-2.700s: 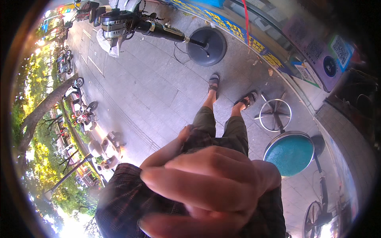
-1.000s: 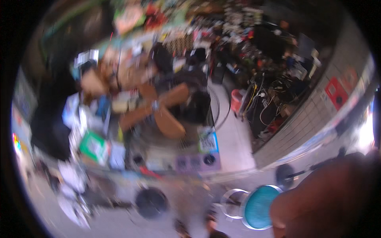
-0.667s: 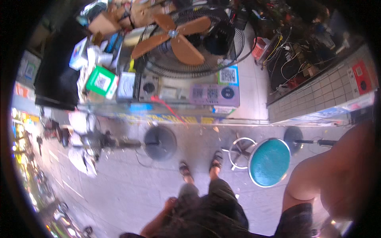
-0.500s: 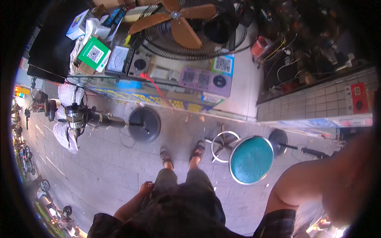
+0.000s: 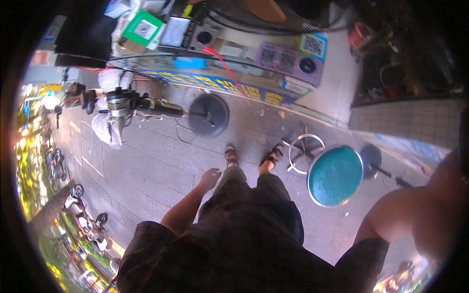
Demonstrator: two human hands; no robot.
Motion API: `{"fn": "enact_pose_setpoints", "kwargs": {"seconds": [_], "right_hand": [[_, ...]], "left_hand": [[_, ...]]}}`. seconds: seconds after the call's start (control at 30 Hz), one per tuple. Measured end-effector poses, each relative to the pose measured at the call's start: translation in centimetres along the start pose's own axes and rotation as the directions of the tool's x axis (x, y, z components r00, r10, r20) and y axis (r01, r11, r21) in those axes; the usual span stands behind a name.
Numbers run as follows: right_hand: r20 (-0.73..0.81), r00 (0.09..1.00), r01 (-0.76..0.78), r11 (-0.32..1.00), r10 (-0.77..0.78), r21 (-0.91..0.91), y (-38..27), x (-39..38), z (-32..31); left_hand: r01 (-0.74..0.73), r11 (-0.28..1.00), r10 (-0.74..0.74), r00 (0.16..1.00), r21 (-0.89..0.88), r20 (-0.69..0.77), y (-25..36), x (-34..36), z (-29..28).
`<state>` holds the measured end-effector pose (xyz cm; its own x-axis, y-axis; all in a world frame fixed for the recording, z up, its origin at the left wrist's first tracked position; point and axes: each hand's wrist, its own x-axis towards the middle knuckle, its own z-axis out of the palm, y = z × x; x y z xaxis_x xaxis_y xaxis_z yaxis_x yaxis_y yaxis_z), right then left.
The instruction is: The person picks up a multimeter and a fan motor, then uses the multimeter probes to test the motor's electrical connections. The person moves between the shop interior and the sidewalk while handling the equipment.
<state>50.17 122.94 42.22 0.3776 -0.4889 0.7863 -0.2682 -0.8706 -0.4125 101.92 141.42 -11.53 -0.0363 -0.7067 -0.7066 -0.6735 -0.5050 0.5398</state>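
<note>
My left hand (image 5: 210,179) hangs beside my left thigh, over the paved floor, with its fingers loosely apart and nothing seen in them. At the right rim my right arm is raised and bent, large and blurred close to the view. The right hand itself is out of sight. Right of my feet is a round stool (image 5: 335,176) with a teal seat and a metal rim; its ring and legs show beside the seat. Ahead of my feet lies a round black base (image 5: 208,116), joined by a pole to a stand (image 5: 119,103).
A glass-fronted counter (image 5: 195,78) runs along the front, bearing a green code card (image 5: 143,30), a purple code board (image 5: 288,63), a red cord (image 5: 224,66) and part of a fan. Another round base (image 5: 370,157) stands behind the stool. Parked scooters (image 5: 85,215) line the left.
The view has tilted down and left, so the counter and stool sit higher and farther right, and less of the fan shows. My left hand has swung forward with its fingers loosening.
</note>
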Motion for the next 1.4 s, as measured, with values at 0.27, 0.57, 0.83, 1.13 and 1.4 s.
{"fn": "enact_pose_setpoints", "kwargs": {"seconds": [0.27,0.57,0.83,1.13,1.4], "right_hand": [[0.320,0.302,-0.947,0.323,0.898,-0.010,5.2,-13.1,18.7],[0.721,0.405,-0.742,0.663,0.562,-0.100,5.2,-15.9,31.0],[0.681,0.305,-0.698,0.643,0.666,-0.316,9.6,-9.3,33.6],[0.571,0.414,-0.809,0.574,0.708,-0.125,9.1,-6.3,34.1],[0.414,0.513,-0.847,0.521,0.752,0.103,9.5,-0.3,33.7]], "left_hand": [[-0.279,0.648,0.114,0.956,-0.709,-0.272,17.1,3.2,-10.2],[-0.480,0.381,0.142,0.875,-0.790,-0.463,34.8,7.0,-23.4],[-0.536,0.376,0.090,0.833,-0.756,-0.546,37.5,12.4,-23.4],[-0.576,0.269,0.237,0.816,-0.772,-0.527,32.8,7.0,-26.7],[-0.080,0.174,0.620,0.783,-0.981,0.046,29.4,1.1,-33.2]]}}
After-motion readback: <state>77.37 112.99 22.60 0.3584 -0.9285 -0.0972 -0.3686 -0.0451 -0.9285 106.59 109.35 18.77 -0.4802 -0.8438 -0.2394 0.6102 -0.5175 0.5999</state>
